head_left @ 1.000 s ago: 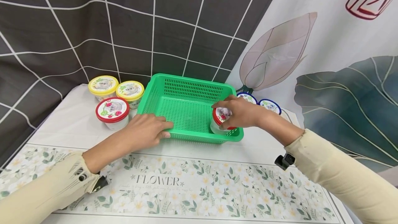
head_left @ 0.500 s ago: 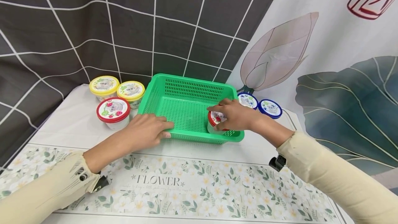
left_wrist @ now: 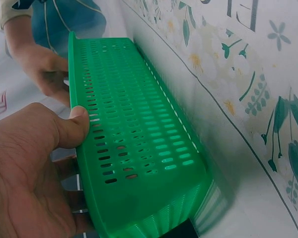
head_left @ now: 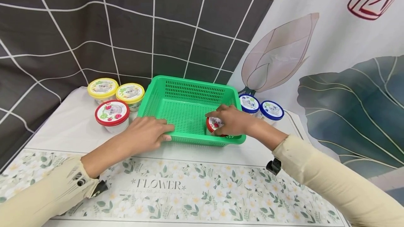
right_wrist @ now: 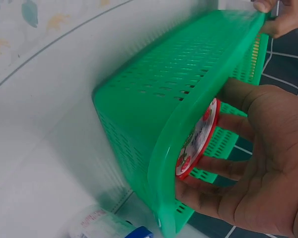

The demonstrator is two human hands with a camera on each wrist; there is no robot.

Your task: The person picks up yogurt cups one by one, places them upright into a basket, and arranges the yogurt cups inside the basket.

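A green plastic basket [head_left: 195, 81] with slotted sides stands on the table. My left hand [head_left: 147, 133] grips its near rim toward the left; in the left wrist view the thumb [left_wrist: 75, 126] presses the outer wall and the fingers pass behind it. Inside the basket's near right corner is a tub with a red lid [head_left: 213, 124] printed with berries. My right hand [head_left: 233, 120] holds that tub from above, fingers spread round the lid [right_wrist: 201, 136]. The hand and the basket wall hide much of the tub.
Left of the basket stand two yellow-lidded tubs [head_left: 102, 87] [head_left: 130, 93] and another red-lidded tub [head_left: 112, 113]. Two blue-lidded tubs [head_left: 249, 103] [head_left: 272, 110] stand to its right. A flower-printed mat [head_left: 189, 192] lies in front, and a dark checked cloth [head_left: 126, 27] hangs behind.
My right hand has moved left inside the basket with the red-lidded tub, which also sits slightly lower. More of the blue-lidded tubs shows. My left hand keeps its place on the rim.
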